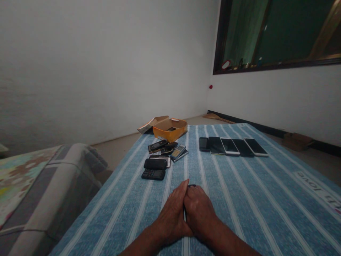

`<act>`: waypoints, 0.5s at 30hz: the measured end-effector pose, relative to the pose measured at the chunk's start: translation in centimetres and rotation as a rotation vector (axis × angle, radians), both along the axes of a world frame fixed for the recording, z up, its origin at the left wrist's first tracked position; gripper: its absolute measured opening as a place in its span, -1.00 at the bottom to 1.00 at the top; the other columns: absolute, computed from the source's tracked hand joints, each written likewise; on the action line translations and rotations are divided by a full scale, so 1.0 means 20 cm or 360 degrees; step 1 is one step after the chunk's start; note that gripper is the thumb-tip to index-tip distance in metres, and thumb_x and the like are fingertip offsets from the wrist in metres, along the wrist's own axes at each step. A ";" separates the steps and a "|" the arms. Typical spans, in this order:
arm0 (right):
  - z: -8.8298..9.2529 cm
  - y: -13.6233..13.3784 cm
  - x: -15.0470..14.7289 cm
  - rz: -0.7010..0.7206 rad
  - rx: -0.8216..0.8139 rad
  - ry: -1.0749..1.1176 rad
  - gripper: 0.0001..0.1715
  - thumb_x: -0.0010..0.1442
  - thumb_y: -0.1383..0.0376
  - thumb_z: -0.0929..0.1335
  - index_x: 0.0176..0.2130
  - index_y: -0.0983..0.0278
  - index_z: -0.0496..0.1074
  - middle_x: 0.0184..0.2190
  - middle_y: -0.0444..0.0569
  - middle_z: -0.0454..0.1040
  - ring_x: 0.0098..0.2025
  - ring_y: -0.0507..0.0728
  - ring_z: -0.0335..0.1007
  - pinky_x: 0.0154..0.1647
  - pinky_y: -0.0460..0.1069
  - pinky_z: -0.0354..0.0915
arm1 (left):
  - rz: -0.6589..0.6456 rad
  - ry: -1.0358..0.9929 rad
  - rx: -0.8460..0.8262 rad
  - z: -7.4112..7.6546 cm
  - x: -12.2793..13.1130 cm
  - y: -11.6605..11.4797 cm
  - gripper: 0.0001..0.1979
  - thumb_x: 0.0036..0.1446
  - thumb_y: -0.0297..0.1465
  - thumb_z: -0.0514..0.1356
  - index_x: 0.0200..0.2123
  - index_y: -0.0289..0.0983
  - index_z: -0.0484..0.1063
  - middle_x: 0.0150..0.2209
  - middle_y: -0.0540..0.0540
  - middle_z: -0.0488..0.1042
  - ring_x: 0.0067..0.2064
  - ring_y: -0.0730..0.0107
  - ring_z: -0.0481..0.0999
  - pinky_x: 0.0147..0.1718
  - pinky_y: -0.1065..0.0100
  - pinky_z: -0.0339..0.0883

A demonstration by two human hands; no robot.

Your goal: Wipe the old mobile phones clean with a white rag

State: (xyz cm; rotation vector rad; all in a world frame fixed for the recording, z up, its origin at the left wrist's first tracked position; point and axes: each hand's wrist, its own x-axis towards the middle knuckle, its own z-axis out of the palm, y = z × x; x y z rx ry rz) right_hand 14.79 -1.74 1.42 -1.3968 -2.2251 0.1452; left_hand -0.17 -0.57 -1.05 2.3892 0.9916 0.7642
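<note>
Near the front of the cloth, my left hand and my right hand press together. Between the palms is a slim dark phone-like object; only a thin edge shows and the hands hide most of it. The left fingers lie straight and close together, while the right fingers curl around the object. Ahead and to the left lies a loose group of old mobile phones: a black keypad phone, a black phone and a silver keypad phone among them. To the right, several smartphones form a row.
A blue striped cloth covers the table. At its far end stands an open orange box, lid folded back, with something dark inside. A covered bed or seat is at the left. Walls and a dark-framed window lie beyond.
</note>
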 end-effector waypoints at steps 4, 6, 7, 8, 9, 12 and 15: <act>0.01 -0.01 -0.01 -0.0045 0.0002 0.0002 -0.62 0.22 0.45 0.29 0.03 0.36 0.46 -0.12 0.11 0.53 -0.08 0.23 0.39 0.06 0.14 0.19 | 0.0028 0.0007 0.0006 0.00 0.00 0.00 0.49 -0.38 -0.35 0.56 0.37 0.00 -0.50 0.35 -0.29 0.03 0.32 -0.27 0.10 0.24 -0.20 0.09; 0.01 -0.01 -0.02 -0.0156 -0.0002 -0.0059 -0.63 0.22 0.47 0.28 0.01 0.39 0.47 -0.17 0.14 0.53 -0.11 0.25 0.40 0.06 0.18 0.19 | 0.0027 0.0006 0.0012 0.00 0.00 0.00 0.48 -0.37 -0.33 0.56 0.36 0.01 -0.51 0.35 -0.29 0.02 0.32 -0.28 0.11 0.23 -0.22 0.10; 0.00 -0.01 -0.03 -0.0182 0.0004 -0.0086 -0.64 0.21 0.47 0.28 -0.02 0.41 0.48 -0.20 0.16 0.53 -0.13 0.26 0.40 0.06 0.19 0.19 | 0.0010 0.0000 0.0024 0.00 0.00 0.00 0.47 -0.34 -0.31 0.55 0.36 0.02 -0.51 0.35 -0.29 0.02 0.32 -0.27 0.12 0.23 -0.22 0.10; -0.01 -0.02 -0.03 -0.0171 0.0017 -0.0099 -0.66 0.20 0.48 0.29 -0.04 0.43 0.49 -0.22 0.17 0.53 -0.13 0.26 0.40 0.05 0.18 0.20 | -0.0013 -0.0007 0.0040 0.00 0.00 0.00 0.45 -0.31 -0.29 0.54 0.36 0.02 -0.52 0.35 -0.29 0.02 0.31 -0.27 0.12 0.23 -0.22 0.11; -0.01 -0.02 -0.03 -0.0135 0.0036 -0.0092 -0.66 0.19 0.48 0.29 -0.05 0.43 0.49 -0.22 0.17 0.53 -0.13 0.26 0.39 0.04 0.18 0.21 | -0.0027 -0.0015 0.0054 0.00 0.00 0.00 0.43 -0.28 -0.29 0.53 0.36 0.01 -0.52 0.36 -0.29 0.01 0.31 -0.26 0.13 0.23 -0.22 0.11; -0.02 -0.01 -0.03 -0.0055 0.0087 -0.0047 -0.67 0.20 0.45 0.30 -0.04 0.41 0.49 -0.20 0.14 0.53 -0.13 0.25 0.39 -0.01 0.14 0.24 | -0.0014 -0.0003 0.0048 0.00 0.00 0.00 0.43 -0.29 -0.31 0.53 0.37 -0.01 -0.50 0.36 -0.30 0.00 0.32 -0.27 0.11 0.24 -0.21 0.09; -0.01 0.00 -0.02 -0.0186 0.0076 -0.0103 -0.70 0.20 0.46 0.28 -0.10 0.43 0.51 -0.27 0.15 0.52 -0.21 0.25 0.39 -0.09 0.15 0.25 | 0.0026 0.0044 -0.0009 0.00 0.00 0.00 0.49 -0.37 -0.32 0.56 0.36 0.00 -0.50 0.36 -0.32 0.00 0.32 -0.31 0.10 0.22 -0.24 0.10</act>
